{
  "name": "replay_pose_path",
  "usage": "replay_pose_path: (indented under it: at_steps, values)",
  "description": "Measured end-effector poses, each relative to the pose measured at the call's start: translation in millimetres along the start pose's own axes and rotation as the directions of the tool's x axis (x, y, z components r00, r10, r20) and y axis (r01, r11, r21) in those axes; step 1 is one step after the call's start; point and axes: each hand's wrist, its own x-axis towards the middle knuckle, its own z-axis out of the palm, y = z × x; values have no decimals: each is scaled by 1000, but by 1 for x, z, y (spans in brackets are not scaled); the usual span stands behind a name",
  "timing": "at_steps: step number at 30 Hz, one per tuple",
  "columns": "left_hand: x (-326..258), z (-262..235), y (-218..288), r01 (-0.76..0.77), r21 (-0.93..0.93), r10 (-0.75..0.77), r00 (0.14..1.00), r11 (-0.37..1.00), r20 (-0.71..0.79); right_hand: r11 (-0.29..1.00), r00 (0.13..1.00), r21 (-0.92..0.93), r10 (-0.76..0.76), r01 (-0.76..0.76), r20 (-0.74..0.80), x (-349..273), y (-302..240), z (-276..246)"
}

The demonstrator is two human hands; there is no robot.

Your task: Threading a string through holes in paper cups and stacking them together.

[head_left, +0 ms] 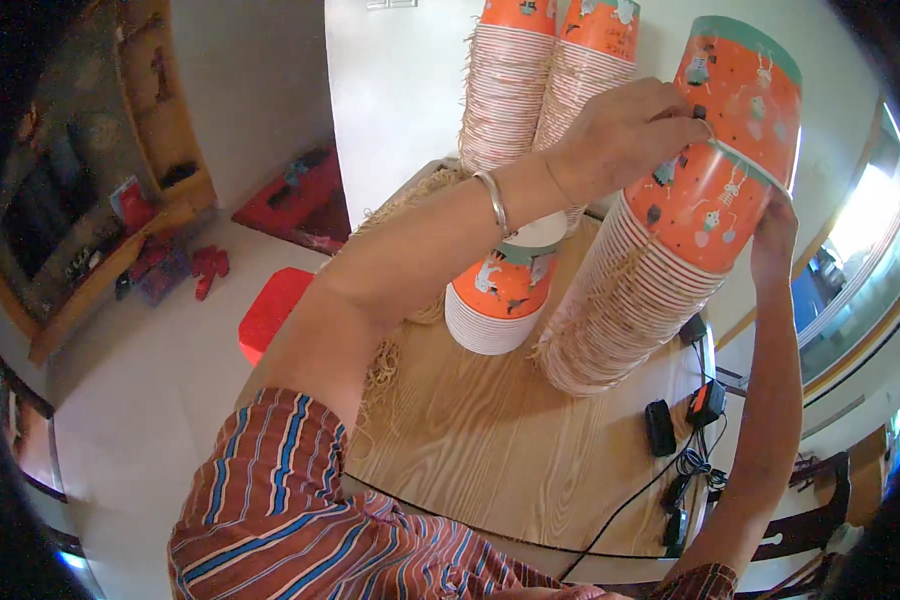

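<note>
A tall leaning stack of nested paper buckets (660, 290), orange with white rims and string along the side, stands on the wooden table. On top sits an upside-down orange paper bucket (745, 105) with a green base, its rim raised above the bucket under it. My left hand (635, 125), a silver bangle on its wrist, pinches at the left of this rim with closed fingers. Around the right side of the same rim curls my right hand (775, 235), its fingers partly hidden behind the bucket. A short bucket stack (500, 300) stands under my left forearm.
Two more tall bucket stacks (510, 95) stand by the white wall. Loose beige string (385, 375) hangs along the table's (460, 430) left edge. Black adapters (660, 428) and cables lie at its right edge. A red stool (275, 310) stands left of the table.
</note>
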Motion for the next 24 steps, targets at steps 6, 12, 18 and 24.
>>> replay_pose_path:
  at_steps: [6,12,18,24]
  values:
    - [12,-3,-12,25,78,-27,999,997,23,986,998,-163,23,-32,-53,19,-26,5]
    - [29,1,-17,-15,38,16,1000,999,-20,999,997,-21,40,-41,-65,34,-23,-3]
    - [34,-2,1,-82,5,82,997,997,-14,999,998,24,40,-39,-54,30,-17,-6]
    - [39,0,0,-222,176,218,975,959,47,992,993,115,67,-56,-96,23,-25,9]
